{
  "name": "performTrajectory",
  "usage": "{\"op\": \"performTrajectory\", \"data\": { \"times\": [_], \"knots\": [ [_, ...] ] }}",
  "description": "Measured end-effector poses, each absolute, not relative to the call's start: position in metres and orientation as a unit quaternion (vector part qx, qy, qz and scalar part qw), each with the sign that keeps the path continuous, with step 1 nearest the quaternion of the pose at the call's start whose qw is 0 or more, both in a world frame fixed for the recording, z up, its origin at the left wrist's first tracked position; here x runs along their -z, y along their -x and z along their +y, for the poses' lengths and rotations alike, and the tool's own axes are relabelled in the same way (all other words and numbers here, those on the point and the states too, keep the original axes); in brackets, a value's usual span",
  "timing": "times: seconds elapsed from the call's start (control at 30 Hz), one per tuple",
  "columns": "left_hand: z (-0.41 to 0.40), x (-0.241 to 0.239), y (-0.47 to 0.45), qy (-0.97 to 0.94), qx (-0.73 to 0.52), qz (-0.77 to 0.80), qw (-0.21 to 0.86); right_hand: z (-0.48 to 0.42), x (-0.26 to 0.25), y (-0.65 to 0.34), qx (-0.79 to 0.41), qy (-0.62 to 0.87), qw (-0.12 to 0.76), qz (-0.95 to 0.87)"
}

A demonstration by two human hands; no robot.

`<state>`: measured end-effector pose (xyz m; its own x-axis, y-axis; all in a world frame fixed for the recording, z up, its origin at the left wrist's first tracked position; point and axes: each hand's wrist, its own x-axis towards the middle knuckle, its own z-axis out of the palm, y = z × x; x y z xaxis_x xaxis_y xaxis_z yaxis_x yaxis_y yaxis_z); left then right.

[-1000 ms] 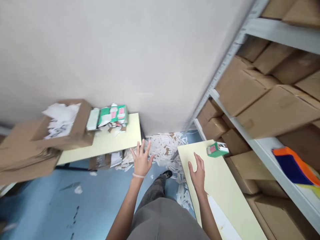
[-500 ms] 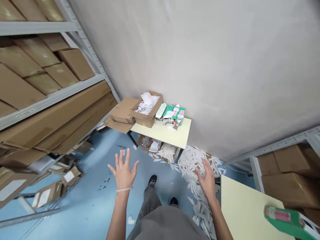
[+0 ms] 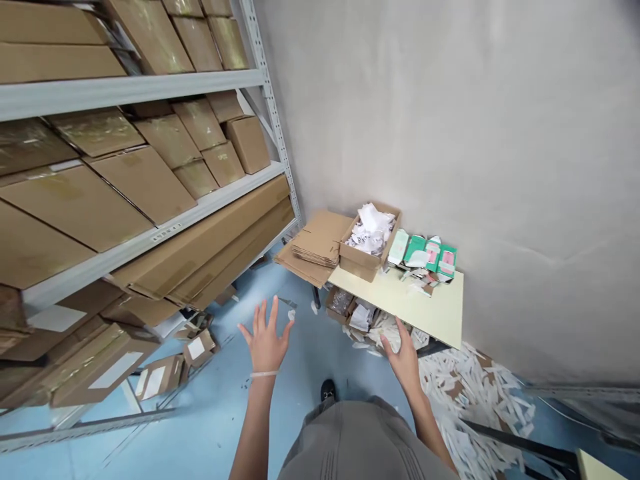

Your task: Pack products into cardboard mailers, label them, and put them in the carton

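Head view shows our left hand [image 3: 266, 343] over the blue floor [image 3: 210, 427], fingers spread wide and empty; our right hand [image 3: 405, 360], thumb and fingers parted, also empty, appears by the front edge of the bench [image 3: 444, 315], where green-and-pink boxes [image 3: 433, 255] lie beside an open carton [image 3: 361, 262] of paper scraps [image 3: 373, 227].

The right hand [image 3: 404, 357] hides some paper strips [image 3: 384, 325] under the desk's [image 3: 447, 313] front edge; another desk [image 3: 595, 468] is mostly cut off, bottom right.
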<state>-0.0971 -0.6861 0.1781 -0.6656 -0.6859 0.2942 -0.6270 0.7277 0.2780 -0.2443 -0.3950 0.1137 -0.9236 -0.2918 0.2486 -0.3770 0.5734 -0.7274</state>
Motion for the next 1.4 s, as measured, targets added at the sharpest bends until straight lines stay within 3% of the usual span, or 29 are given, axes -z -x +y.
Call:
{"op": "performTrajectory", "data": {
  "times": [0.23, 0.57, 0.83, 1.1, 1.4],
  "knots": [
    [-0.769, -0.144, 0.083, -0.424, 0.084, -0.887, 0.159, -0.501, -0.124, 0.295, -0.379, -0.265, 0.016, -0.887],
    [-0.853, -0.125, 0.153, -0.483, 0.124, -0.85, 0.171, -0.7, -0.092, 0.402, -0.278, -0.383, -0.061, -0.879],
    [-0.93, -0.11, 0.222, -0.463, 0.188, -0.856, 0.134, -0.832, -0.061, 0.46, -0.1, -0.299, -0.07, -0.947],
    [-1.029, -0.091, 0.335, -0.205, 0.237, -0.949, 0.018, -0.838, -0.034, 0.454, -0.093, -0.265, -0.077, -0.957],
    [-1.093, -0.118, 0.461, 0.091, 0.238, -0.967, 0.033, -0.865, -0.066, 0.434, -0.137, -0.181, -0.064, -0.972]
  ]
}}
